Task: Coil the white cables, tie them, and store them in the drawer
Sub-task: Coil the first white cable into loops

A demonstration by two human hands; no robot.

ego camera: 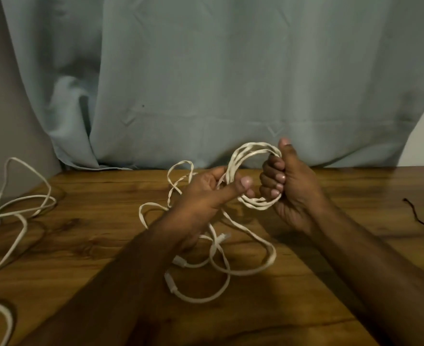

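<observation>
Over grainy wooden table [306, 283], both grips clasp flat white cable [246, 156] loops: right hand [288, 188] fisted, left hand [206, 193] pinching.

A coil of cable [249, 156] is sitting between the left hand [206, 193] and the right hand [288, 186], above the table [330, 245]. Loose cable loops [221, 265] are lying under the hands. Another cable [18, 216] is lying far left. A thin tie [417, 216] is lying far right. A curtain [231, 71] is hanging behind.
</observation>
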